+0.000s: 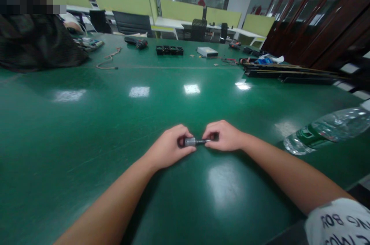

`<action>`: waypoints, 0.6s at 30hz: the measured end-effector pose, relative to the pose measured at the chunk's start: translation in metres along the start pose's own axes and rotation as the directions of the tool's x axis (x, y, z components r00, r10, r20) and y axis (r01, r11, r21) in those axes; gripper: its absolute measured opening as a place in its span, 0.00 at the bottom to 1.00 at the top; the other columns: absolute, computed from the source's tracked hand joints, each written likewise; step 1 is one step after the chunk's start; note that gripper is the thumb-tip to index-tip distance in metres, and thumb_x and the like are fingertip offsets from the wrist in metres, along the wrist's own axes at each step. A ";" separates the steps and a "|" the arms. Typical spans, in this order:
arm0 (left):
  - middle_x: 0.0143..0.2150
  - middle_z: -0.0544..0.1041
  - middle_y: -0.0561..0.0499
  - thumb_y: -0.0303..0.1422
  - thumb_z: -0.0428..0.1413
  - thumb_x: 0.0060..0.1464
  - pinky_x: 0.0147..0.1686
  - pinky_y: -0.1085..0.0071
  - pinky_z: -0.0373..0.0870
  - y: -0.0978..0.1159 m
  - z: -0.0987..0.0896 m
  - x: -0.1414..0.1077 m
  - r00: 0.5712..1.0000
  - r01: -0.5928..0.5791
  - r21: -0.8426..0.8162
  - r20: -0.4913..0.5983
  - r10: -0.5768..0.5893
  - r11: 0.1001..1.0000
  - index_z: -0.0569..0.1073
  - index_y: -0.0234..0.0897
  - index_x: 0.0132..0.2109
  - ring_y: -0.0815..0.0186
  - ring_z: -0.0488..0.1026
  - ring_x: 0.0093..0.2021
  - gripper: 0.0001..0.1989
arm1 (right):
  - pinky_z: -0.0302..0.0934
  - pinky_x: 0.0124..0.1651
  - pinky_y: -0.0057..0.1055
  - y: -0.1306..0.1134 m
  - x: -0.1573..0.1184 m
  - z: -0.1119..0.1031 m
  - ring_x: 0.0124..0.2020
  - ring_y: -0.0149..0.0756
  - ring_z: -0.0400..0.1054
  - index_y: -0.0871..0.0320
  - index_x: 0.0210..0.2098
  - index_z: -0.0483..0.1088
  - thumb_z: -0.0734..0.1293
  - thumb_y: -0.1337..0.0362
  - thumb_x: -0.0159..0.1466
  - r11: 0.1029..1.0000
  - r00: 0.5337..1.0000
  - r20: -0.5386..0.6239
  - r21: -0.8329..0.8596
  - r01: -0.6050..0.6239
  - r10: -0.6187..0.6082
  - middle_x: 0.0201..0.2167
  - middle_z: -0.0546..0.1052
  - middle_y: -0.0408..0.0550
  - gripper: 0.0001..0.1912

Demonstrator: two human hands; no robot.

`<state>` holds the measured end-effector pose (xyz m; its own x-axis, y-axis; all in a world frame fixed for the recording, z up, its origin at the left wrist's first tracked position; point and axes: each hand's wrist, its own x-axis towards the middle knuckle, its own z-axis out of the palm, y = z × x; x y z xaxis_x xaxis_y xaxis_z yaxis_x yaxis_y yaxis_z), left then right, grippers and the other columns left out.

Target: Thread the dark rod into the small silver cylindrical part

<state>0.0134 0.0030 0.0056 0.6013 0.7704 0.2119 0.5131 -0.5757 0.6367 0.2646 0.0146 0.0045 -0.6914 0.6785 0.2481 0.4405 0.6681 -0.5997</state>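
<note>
A small silver metal cylinder (190, 142) with a thin dark shaft (200, 142) lies level between my two hands, low over the green table (110, 179). My left hand (170, 145) is closed round the cylinder, with thumb and forefinger on either side of it. From the other side, my right hand (224, 136) pinches the far end of the shaft, where a bright metal tip partly shows between the fingers. The piece is too small and covered to tell its exact kind. To the right of my right forearm, a clear plastic bottle (326, 127) with a green label lies on its side.
Along the far side are a black handheld tool (136, 42), a row of black square blocks (170, 50), a silver box (207, 52), a cable (108, 60) and stacked dark strips (291, 73). A person in dark patterned clothing (37, 42) is at the left edge.
</note>
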 end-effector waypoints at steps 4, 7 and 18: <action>0.34 0.71 0.53 0.36 0.63 0.53 0.33 0.71 0.65 0.001 -0.001 0.000 1.000 -0.001 -0.001 -0.002 0.001 1.000 0.73 0.37 0.38 0.66 0.69 0.33 0.09 | 0.64 0.36 0.26 0.003 0.000 -0.007 0.31 0.30 0.70 0.60 0.34 0.77 0.72 0.66 0.57 0.999 0.998 0.051 0.024 -0.028 0.027 0.30 0.77 0.46 0.06; 0.34 0.72 0.52 0.36 0.63 0.53 0.33 0.70 0.65 0.000 -0.001 0.000 1.000 -0.005 -0.001 -0.006 0.005 1.000 0.73 0.37 0.38 0.66 0.69 0.33 0.09 | 0.64 0.35 0.26 0.010 -0.002 -0.017 0.30 0.30 0.70 0.61 0.34 0.78 0.73 0.65 0.56 0.996 0.991 0.116 0.050 -0.071 0.065 0.30 0.77 0.46 0.07; 0.34 0.71 0.53 0.37 0.63 0.54 0.33 0.71 0.65 0.000 -0.001 0.000 1.000 0.001 0.015 0.003 -0.001 1.000 0.73 0.37 0.38 0.66 0.69 0.33 0.10 | 0.63 0.31 0.24 0.028 -0.008 -0.035 0.26 0.27 0.68 0.63 0.35 0.79 0.75 0.60 0.54 0.952 0.950 0.216 0.160 -0.261 0.224 0.27 0.77 0.45 0.13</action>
<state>0.0133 0.0030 0.0063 0.6030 0.7700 0.2088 0.5226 -0.5790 0.6258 0.3020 0.0388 0.0120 -0.6822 0.7284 -0.0631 0.5080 0.4101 -0.7575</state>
